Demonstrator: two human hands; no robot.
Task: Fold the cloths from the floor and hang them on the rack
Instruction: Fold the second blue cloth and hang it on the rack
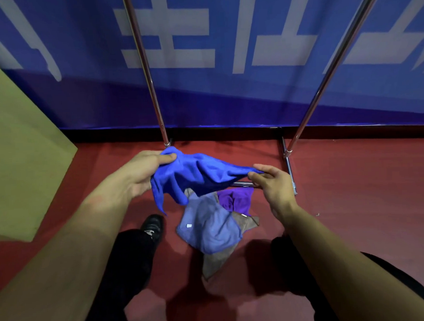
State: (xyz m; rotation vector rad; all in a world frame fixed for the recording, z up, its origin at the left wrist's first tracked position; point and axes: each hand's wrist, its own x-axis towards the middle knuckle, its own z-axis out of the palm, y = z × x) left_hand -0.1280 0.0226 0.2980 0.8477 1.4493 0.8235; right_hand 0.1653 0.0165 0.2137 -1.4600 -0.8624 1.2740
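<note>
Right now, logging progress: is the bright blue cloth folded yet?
Not folded: the bright blue cloth hangs bunched between left hand and right hand.

Soft cloth, shiny metal, matt floor

The blue cloth [197, 175] looks soft and fuzzy, as do the pale blue cloth [208, 230] and purple cloth [236, 201] below it; the rack [153, 90] behind is polished glossy metal; the red floor [351, 191] is matt.

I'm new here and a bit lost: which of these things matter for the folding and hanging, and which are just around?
Job: bright blue cloth held in both hands; pale blue, purple and brown cloths on the floor; metal rack.
Around: blue banner, green board.
</note>
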